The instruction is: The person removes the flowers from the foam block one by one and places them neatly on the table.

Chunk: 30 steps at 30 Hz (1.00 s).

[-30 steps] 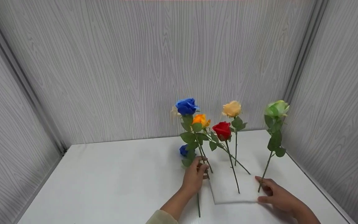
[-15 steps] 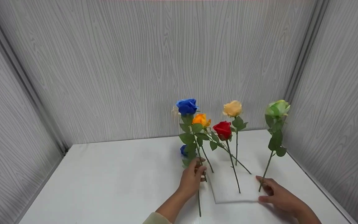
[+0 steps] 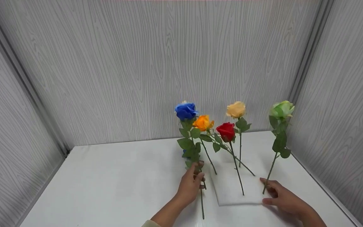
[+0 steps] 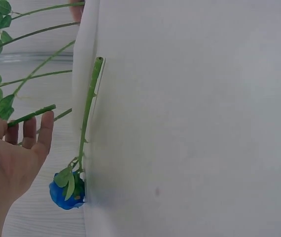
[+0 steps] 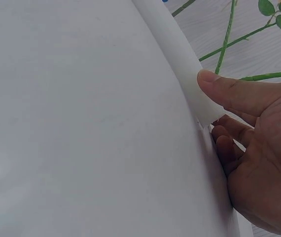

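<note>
My left hand (image 3: pixel 189 186) pinches the stem of a blue rose (image 3: pixel 186 111), upright beside the left edge of a white foam block (image 3: pixel 228 192). In the left wrist view, the fingers (image 4: pixel 45 131) lie along that stem (image 4: pixel 32 115), whose cut lower end points clear of the block. At the block's front right corner, my right hand (image 3: pixel 280 197) grips it, thumb (image 5: pixel 219 86) on top and fingers at the side. Out of the block rise an orange rose (image 3: pixel 203 123), a red rose (image 3: pixel 226 131), a peach rose (image 3: pixel 236 109) and a pale green rose (image 3: pixel 281 109).
A second blue rose (image 4: pixel 67 190) lies on the white table (image 3: pixel 112 183) left of the block, its stem toward the front. One stem (image 3: pixel 246 168) in the block leans far left. Grey wood-grain panels (image 3: pixel 137 69) enclose the table at the back and both sides.
My left hand has moved left and slightly toward me, taking the upright blue rose away from the block's left edge. The right hand keeps its place on the corner.
</note>
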Available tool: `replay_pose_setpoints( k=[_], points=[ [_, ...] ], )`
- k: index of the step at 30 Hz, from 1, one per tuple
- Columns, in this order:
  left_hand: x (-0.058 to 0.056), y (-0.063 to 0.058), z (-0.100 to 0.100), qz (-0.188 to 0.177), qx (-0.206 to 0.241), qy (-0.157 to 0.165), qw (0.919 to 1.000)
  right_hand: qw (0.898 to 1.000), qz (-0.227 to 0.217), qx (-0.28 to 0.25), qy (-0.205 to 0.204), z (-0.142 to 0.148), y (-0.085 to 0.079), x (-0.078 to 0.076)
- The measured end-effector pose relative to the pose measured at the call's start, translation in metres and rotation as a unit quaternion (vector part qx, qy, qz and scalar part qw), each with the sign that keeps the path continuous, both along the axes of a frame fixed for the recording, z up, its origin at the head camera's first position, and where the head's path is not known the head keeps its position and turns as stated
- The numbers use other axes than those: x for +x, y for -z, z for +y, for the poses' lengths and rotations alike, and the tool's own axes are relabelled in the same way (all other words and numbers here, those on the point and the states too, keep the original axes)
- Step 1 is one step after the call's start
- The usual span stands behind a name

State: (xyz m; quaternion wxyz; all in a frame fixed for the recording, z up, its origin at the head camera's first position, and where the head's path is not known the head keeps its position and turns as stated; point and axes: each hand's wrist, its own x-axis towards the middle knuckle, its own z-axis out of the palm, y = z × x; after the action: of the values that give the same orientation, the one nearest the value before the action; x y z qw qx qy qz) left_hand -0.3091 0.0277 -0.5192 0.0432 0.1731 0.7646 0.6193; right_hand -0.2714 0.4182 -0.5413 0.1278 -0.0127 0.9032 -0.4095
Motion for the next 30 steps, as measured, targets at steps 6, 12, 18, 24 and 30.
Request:
replay_pose_setpoints(
  k=[6,12,18,24,30],
  points=[
    [0.003,0.002,-0.012,-0.011,-0.029,-0.001,0.9995,1.0,-0.002,0.003,0.004,-0.001,0.002,-0.001],
    [0.01,0.002,-0.023,-0.021,-0.035,0.002,0.9992,1.0,0.002,-0.002,-0.013,0.0,0.001,0.001],
    [0.014,0.003,-0.034,-0.031,-0.024,0.003,0.9993,1.0,0.017,-0.003,-0.024,0.001,0.001,0.002],
    [0.014,0.003,-0.044,-0.046,-0.035,-0.008,0.9983,1.0,0.013,-0.002,-0.011,0.002,0.002,0.001],
    [0.015,0.003,-0.047,-0.058,-0.039,-0.009,0.9975,1.0,0.017,0.003,-0.02,0.003,0.001,0.001]
  ],
)
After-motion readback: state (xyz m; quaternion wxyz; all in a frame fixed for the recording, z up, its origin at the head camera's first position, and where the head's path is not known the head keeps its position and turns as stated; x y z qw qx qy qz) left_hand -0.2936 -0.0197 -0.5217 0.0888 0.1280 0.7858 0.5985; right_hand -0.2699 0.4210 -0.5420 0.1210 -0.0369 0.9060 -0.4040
